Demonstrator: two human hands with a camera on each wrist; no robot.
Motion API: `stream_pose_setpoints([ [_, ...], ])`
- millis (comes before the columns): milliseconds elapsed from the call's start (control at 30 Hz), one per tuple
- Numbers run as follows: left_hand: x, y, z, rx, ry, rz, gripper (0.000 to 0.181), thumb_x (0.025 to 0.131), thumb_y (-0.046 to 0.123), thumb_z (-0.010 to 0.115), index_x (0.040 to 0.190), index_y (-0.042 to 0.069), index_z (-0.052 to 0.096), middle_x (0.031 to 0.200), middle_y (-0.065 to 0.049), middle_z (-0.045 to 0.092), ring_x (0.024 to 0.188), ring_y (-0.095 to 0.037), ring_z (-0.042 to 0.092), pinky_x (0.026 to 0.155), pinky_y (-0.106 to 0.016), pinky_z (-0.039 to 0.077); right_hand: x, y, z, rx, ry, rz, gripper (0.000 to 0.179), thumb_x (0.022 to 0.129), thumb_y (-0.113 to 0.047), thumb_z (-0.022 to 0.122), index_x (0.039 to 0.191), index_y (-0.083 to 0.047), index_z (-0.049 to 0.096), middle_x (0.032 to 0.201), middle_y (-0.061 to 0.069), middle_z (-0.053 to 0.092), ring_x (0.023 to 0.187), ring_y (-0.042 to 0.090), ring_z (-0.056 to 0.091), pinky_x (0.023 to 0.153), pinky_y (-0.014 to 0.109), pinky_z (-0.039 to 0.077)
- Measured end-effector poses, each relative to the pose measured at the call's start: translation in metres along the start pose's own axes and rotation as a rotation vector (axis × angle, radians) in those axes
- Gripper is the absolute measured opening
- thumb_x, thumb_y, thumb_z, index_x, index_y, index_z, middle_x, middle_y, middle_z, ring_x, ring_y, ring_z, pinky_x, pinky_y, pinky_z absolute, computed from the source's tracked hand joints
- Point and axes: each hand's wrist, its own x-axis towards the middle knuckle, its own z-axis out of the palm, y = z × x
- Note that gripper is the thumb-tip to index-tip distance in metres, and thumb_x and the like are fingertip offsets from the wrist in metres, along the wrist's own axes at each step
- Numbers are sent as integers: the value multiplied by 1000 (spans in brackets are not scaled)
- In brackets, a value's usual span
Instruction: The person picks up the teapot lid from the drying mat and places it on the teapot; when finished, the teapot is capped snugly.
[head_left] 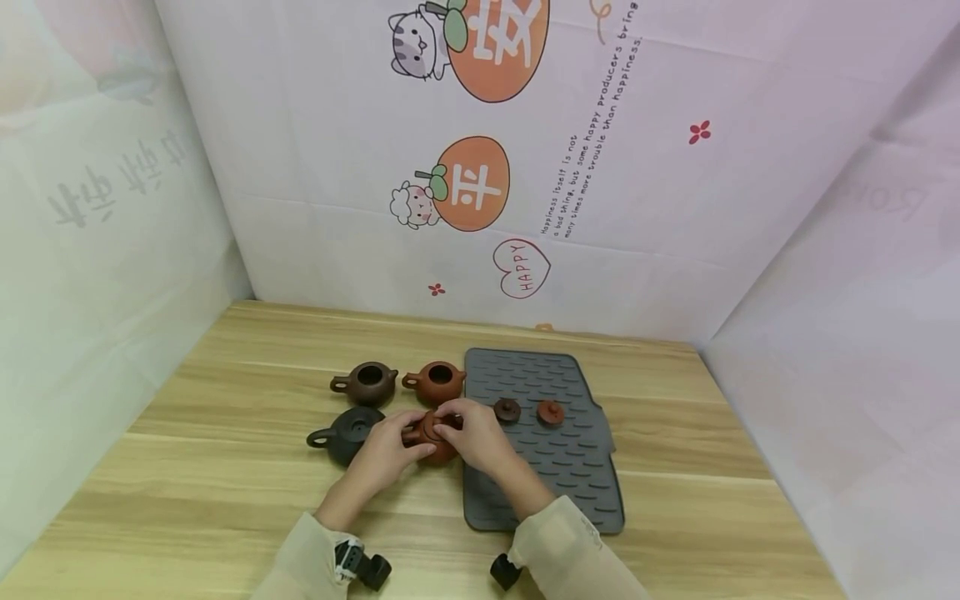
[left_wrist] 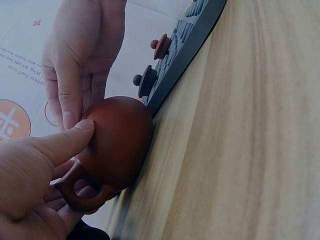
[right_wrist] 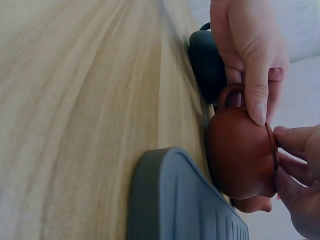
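A reddish-brown clay teapot [head_left: 444, 455] stands on the wooden table between both hands. The left hand [head_left: 384, 452] steadies it from the handle side; in the left wrist view its thumb presses the teapot body [left_wrist: 122, 142] and its fingers curl about the handle [left_wrist: 82, 200]. At the teapot's mouth, the right hand [head_left: 480, 435] pinches the teapot lid [head_left: 432, 427] with thumb and fingers. The right wrist view shows the lid's thin edge [right_wrist: 273, 146] at the opening, partly covered by the right fingers. How fully it is seated I cannot tell.
Left of the hands sits a black teapot [head_left: 352, 435]. Behind are a dark brown lidless teapot [head_left: 369, 388] and a red-brown lidless one [head_left: 438, 385]. A grey ridged mat [head_left: 555, 483] at right carries a dark lid [head_left: 507, 410] and a reddish lid [head_left: 551, 412].
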Motion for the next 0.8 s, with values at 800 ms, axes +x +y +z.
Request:
stream_pose_setpoints([
  [800,10,5,-67,111,30,68,55,90,20,73,135,-4,53,134,-23,52,117,-40,54,96,-54,43,5,48,-48,30,109,153,26,95,-18,67,119,-11,69,121,10,62,105,27,61,77,42,54],
])
